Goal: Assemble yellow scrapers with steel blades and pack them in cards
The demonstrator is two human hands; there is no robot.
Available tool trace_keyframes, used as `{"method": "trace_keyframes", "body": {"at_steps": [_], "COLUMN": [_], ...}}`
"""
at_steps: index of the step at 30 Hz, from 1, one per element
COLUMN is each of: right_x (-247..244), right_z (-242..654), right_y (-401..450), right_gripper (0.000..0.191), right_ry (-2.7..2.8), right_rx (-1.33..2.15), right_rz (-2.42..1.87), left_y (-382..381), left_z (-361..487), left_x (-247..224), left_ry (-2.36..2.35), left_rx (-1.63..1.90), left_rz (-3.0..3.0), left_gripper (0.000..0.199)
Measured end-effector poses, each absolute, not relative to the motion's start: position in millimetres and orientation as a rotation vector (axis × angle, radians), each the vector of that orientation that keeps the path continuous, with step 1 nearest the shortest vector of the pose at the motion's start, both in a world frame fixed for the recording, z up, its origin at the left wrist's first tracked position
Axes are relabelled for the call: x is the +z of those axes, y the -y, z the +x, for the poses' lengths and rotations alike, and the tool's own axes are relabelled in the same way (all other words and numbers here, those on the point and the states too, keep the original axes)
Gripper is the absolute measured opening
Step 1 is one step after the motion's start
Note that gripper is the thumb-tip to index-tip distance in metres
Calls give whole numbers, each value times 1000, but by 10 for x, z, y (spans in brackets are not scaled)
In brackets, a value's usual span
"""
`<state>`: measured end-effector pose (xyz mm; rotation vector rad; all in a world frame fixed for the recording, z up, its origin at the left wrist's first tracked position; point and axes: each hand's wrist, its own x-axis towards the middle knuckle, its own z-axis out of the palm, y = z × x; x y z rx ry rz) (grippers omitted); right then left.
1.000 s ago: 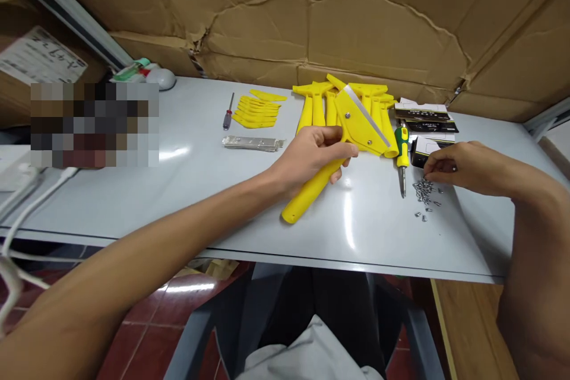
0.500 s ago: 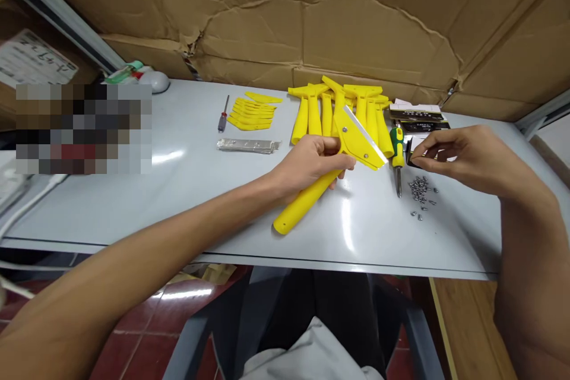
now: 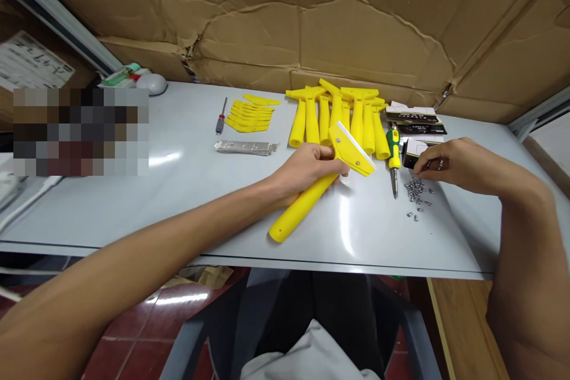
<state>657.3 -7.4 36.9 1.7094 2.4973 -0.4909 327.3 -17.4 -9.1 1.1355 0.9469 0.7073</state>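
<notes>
My left hand (image 3: 307, 169) is wrapped round a yellow scraper (image 3: 303, 208) below its head, where a white-edged blade strip and two screws show. The scraper slants, its tube end toward me. On the right, my right hand (image 3: 445, 163) has its fingers bent and drawn together at the edge of a pile of small screws (image 3: 415, 189); what is between the fingertips, if anything, is too small to tell. Just left of the pile lies a green and yellow screwdriver (image 3: 394, 151). A black and white box (image 3: 412, 151) sits behind my right fingers.
Several yellow scraper handles (image 3: 312, 119) lie behind my left hand. Yellow plates (image 3: 250, 116), a small screwdriver (image 3: 221, 122) and metal strips (image 3: 244, 146) are left of them. More boxes (image 3: 412, 114) lie at the back right. Cardboard (image 3: 249, 29) stands behind the table (image 3: 133, 208).
My right hand has come down from the black and white box to the screws. My left hand and the scraper have shifted slightly down and left.
</notes>
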Motion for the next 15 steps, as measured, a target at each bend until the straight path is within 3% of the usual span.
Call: {"method": "trace_keyframes", "body": {"at_steps": [15], "right_x": [402], "right_z": [6410], "right_y": [93], "right_gripper": [23], "right_ry": [-2436], "right_rx": [-489], "right_rz": [1639], "left_y": [171], "left_z": [3301], "left_x": [-99], "left_ry": [-955], "left_rx": [681], "left_rz": [1107], "left_gripper": [10]}}
